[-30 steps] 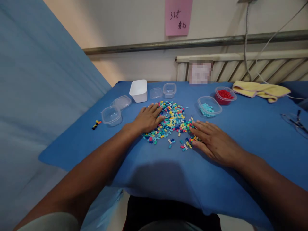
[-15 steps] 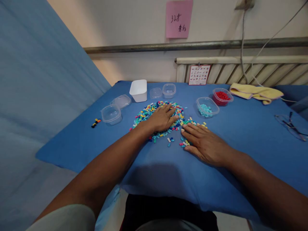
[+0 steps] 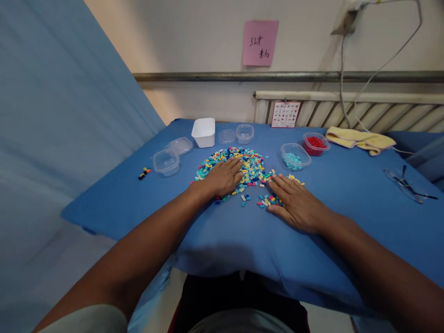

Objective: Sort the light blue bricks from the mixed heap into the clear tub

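Observation:
A wide pile of small coloured building blocks (image 3: 255,166) covers the middle of the blue cloth. My left hand (image 3: 224,177) lies flat, palm down, over the left part of the pile, its fingers stretched out. To the right, my right hand (image 3: 296,203) rests palm down with fingers extended over a smaller spread of blocks (image 3: 265,201). What lies beneath both palms is hidden. Behind my right hand stand a clear tub of light-blue blocks (image 3: 293,160) and a clear tub of red blocks (image 3: 315,144).
A white tub (image 3: 204,134) stands behind the pile, with a small clear tub (image 3: 244,134) near it. Another clear tub (image 3: 166,163) and a lid (image 3: 180,146) are on the left, by a few joined blocks (image 3: 144,174). Eyeglasses (image 3: 409,185) and a yellow cloth (image 3: 359,138) lie at right.
My left hand has drawn back and to the left across the pile, uncovering more blocks. My right hand has shifted only slightly. The camera view has tilted a little.

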Available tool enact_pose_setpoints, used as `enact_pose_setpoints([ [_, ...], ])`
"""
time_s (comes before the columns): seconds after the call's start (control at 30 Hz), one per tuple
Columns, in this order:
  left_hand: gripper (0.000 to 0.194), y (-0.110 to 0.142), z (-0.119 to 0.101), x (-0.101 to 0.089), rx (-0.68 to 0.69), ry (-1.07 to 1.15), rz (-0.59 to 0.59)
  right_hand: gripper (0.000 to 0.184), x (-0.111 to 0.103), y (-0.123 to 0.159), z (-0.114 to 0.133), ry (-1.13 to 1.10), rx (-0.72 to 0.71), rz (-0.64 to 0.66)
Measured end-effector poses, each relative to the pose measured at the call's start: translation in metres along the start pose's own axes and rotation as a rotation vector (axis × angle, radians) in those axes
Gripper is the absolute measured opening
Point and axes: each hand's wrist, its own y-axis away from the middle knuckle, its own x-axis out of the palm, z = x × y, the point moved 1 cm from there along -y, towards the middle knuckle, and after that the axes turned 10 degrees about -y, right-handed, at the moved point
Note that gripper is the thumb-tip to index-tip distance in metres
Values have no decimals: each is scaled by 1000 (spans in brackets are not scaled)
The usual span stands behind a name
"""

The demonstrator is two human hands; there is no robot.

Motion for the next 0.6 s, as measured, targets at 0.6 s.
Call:
enact_pose_setpoints([
  [0.6,84,-14,-24,-1,57,-34,-29,99,-11,18,12,-34,-186,82],
])
